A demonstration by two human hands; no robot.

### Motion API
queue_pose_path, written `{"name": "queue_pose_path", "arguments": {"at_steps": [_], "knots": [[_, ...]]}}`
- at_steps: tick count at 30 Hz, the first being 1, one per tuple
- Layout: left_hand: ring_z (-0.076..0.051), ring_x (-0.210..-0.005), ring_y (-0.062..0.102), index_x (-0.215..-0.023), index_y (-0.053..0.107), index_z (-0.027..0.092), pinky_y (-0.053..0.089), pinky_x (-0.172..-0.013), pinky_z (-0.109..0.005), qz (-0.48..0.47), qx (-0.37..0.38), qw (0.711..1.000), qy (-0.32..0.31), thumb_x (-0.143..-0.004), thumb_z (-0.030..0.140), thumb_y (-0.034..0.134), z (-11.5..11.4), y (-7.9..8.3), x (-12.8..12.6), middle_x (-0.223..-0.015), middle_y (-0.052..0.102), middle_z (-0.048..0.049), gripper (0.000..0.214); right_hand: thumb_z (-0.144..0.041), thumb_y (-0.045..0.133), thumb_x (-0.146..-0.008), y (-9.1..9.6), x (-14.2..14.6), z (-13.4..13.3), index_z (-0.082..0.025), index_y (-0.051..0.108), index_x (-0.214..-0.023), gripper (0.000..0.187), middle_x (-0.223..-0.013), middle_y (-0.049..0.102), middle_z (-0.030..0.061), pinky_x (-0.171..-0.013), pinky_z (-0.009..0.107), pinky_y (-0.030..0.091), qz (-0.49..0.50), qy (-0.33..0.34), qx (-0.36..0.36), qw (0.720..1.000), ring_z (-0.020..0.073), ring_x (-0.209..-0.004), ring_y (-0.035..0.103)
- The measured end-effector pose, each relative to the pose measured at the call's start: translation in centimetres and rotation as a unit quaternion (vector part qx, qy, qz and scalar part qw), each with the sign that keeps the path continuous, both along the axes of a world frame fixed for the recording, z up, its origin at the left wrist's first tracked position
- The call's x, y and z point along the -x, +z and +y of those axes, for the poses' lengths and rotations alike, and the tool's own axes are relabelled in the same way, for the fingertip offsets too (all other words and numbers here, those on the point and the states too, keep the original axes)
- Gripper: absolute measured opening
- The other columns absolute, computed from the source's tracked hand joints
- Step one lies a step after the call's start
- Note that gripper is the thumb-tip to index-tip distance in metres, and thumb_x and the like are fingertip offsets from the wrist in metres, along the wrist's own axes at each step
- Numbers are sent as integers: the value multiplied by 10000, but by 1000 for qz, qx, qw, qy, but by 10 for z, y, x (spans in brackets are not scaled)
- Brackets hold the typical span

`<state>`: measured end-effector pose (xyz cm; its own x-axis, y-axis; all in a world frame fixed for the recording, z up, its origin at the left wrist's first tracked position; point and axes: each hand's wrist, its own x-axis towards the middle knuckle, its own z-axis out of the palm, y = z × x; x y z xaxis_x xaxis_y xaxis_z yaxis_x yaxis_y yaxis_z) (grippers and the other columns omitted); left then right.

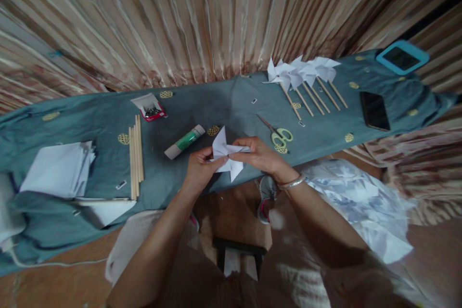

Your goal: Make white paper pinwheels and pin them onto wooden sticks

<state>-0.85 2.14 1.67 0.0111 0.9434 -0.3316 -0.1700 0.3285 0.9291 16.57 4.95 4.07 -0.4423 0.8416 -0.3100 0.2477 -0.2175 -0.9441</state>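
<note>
Forearms (pixel 153 250) at bottom of frame, and I've got each grip pinched: left hand (pixel 198 168) and right hand (pixel 260 155) hold one paper pinwheel (pixel 220 146), frame centre, between green-white tube (pixel 185 142) and scissors (pixel 277 135).

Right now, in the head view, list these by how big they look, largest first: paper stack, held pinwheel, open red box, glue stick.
1. Paper stack
2. Held pinwheel, though partly covered
3. Open red box and glue stick: too alike to rank

The pinwheel (pixel 220 145) is white, the tablecloth (pixel 216 101) blue-green.
</note>
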Motion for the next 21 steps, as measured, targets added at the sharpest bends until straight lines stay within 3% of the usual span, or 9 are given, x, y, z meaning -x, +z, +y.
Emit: {"name": "queue_pose_path", "arguments": {"at_steps": [21], "knots": [[-123,-555,566,-703,743,139,439,-563,-233,5,-15,1000,-5,-504,276,827,0,-1,3,-634,696,10,256,-376,733,-658,-4,4,0,-148,638,-762,268,-615,560,-52,-522,221,312,30,-16,33,999,86,-558,461]]}}
